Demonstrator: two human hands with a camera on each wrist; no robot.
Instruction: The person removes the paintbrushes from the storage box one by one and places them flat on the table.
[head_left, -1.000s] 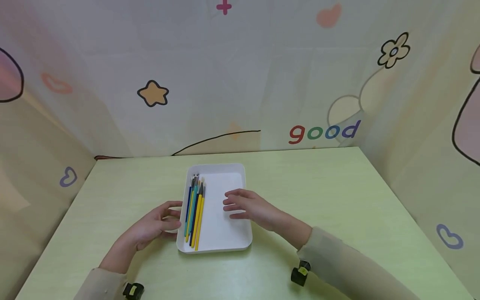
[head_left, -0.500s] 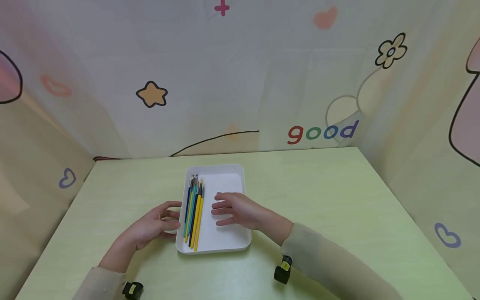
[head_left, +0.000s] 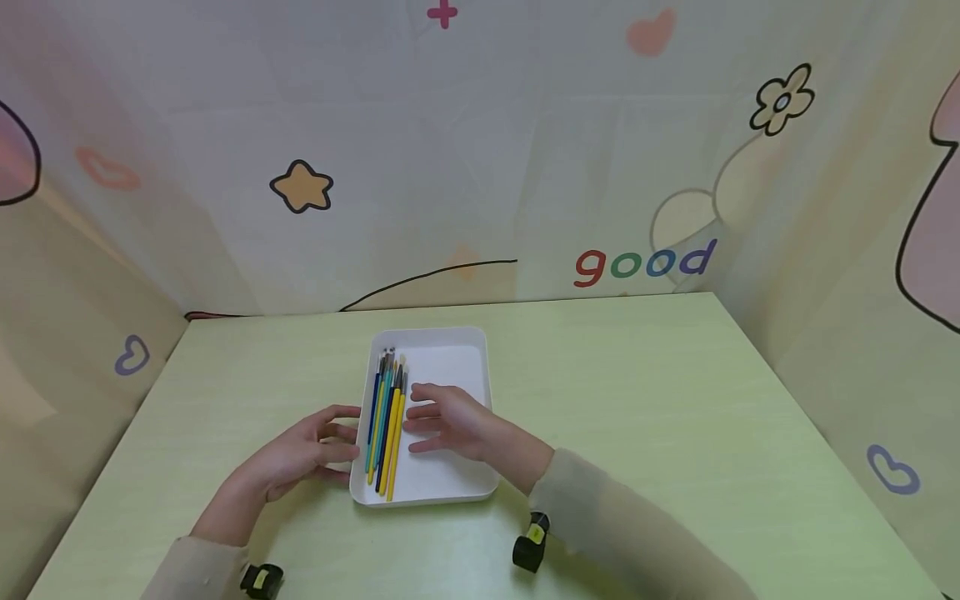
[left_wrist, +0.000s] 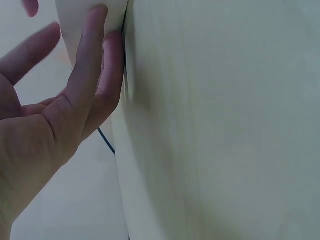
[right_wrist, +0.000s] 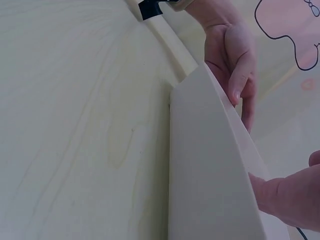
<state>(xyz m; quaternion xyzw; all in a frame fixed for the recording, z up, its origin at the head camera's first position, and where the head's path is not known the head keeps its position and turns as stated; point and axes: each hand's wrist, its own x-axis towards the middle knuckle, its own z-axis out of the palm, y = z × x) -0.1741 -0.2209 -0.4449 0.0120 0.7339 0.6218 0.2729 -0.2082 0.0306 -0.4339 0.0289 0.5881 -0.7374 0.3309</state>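
A white rectangular tray (head_left: pixel 453 358) lies on the table, with several paintbrushes (head_left: pixel 387 433) side by side along its left part. Their handles are yellow, teal and dark blue, and the bristle ends point away from me. My left hand (head_left: pixel 296 454) rests its fingertips at the tray's left outer wall; in the left wrist view relaxed fingers lie along that wall (left_wrist: pixel 75 27). Above the tray my right hand (head_left: pixel 457 425) has spread, relaxed fingers, the tips close beside the yellow handles. The right wrist view has the right thumb (right_wrist: pixel 292 197) over the tray's near side and hides the brushes.
The pale green table (head_left: pixel 637 400) extends to both sides of the tray. Printed cloth (head_left: pixel 420 167) hangs behind it and along both sides. Black wrist devices, one below the left sleeve (head_left: pixel 262 581) and one below the right (head_left: pixel 531 543), sit near the tabletop.
My right hand has moved left across the tray, from its right side to beside the brushes. The left hand stays at the tray's left wall; tray and brushes lie as before.
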